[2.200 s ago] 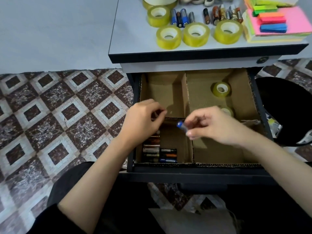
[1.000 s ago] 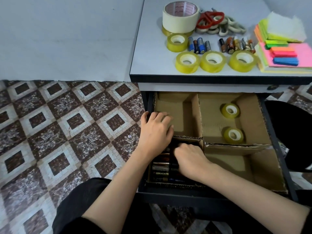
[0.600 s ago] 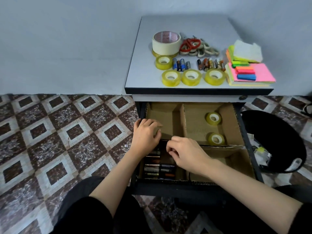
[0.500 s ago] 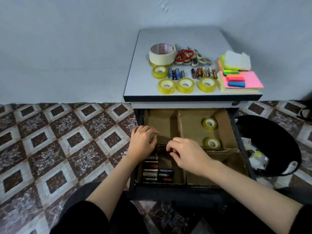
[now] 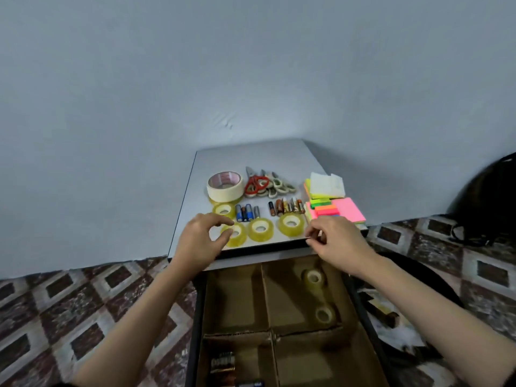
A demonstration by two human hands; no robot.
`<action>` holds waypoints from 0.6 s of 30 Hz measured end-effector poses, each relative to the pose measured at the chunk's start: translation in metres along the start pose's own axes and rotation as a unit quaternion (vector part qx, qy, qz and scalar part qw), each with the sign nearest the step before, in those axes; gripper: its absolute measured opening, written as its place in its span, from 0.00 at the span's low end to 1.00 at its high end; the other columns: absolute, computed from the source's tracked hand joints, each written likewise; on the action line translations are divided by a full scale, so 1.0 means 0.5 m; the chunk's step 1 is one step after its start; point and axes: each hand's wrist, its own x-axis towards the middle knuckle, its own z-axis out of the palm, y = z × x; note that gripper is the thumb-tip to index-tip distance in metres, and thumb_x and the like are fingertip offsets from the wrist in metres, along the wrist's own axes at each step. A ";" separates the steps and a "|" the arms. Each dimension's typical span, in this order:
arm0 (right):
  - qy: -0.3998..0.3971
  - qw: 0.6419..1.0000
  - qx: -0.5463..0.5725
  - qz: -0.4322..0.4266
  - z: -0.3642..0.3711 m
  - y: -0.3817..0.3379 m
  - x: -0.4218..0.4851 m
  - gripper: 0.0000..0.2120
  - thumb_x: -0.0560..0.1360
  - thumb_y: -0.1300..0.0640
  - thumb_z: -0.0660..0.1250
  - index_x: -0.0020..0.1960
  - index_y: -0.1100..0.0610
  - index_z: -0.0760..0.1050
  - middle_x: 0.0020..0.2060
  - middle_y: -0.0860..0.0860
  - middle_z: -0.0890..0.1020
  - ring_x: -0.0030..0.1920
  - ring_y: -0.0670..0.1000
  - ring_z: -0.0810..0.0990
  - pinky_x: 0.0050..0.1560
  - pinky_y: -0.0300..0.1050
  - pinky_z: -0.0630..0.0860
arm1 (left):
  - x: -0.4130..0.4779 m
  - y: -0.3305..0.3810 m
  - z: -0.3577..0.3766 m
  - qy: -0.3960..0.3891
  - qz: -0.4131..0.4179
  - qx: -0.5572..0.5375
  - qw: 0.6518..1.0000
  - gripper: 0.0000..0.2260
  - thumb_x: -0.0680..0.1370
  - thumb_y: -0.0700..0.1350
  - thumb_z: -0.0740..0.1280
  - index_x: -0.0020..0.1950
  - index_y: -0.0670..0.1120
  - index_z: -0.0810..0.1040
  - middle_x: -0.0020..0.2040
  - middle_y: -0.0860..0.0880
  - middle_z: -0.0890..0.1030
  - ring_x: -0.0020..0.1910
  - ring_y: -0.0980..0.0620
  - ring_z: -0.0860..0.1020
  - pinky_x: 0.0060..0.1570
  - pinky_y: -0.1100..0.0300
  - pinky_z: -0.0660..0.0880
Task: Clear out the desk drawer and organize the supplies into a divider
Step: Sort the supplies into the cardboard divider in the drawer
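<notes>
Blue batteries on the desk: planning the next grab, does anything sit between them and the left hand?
Yes. A tape roll lies by the fingertips of the left hand, with the blue batteries just behind it; the hand would likely have to reach over it.

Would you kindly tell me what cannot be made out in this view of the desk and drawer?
Head view, all items:
1. Drawer batteries: cut off by the bottom edge, dim; count unclear.
2. Left hand over a tape roll: contact unclear, fingers cover it.
3. Right hand: curled fingertips hide whether it pinches anything.
4. Desk batteries: labels too small, blurred.
</notes>
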 end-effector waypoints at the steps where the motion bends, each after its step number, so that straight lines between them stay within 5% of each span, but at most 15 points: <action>1: 0.008 1.000 -0.011 0.004 -0.008 0.007 0.016 0.07 0.75 0.57 0.66 0.51 0.55 0.80 0.48 0.49 0.82 0.50 0.50 0.78 0.47 0.42 0.72 | 0.022 0.001 -0.002 -0.013 0.004 0.013 1.000 0.07 0.75 0.44 0.69 0.52 0.48 0.81 0.49 0.53 0.79 0.50 0.54 0.74 0.48 0.64 0.64; 6: -0.014 0.997 -0.078 0.012 -0.042 0.024 0.117 0.12 0.74 0.56 0.65 0.57 0.52 0.78 0.54 0.53 0.81 0.57 0.54 0.76 0.52 0.46 0.72 | 0.112 -0.002 0.001 -0.056 0.009 0.062 0.996 0.08 0.75 0.44 0.69 0.53 0.46 0.82 0.52 0.48 0.82 0.53 0.49 0.75 0.47 0.63 0.64; 10: -0.052 0.990 -0.131 0.002 -0.036 0.021 0.183 0.18 0.73 0.62 0.64 0.62 0.52 0.74 0.58 0.54 0.78 0.60 0.54 0.74 0.51 0.45 0.70 | 0.155 -0.010 0.011 -0.128 -0.013 0.116 0.985 0.12 0.74 0.46 0.69 0.58 0.49 0.80 0.60 0.44 0.77 0.62 0.47 0.71 0.57 0.59 0.67; 18: -0.148 0.974 -0.174 -0.008 -0.014 0.018 0.249 0.19 0.73 0.63 0.63 0.63 0.54 0.72 0.57 0.56 0.76 0.56 0.56 0.76 0.45 0.43 0.70 | 0.202 -0.016 0.025 -0.222 -0.001 0.171 0.960 0.15 0.76 0.41 0.65 0.62 0.49 0.77 0.64 0.45 0.75 0.66 0.46 0.66 0.62 0.55 0.67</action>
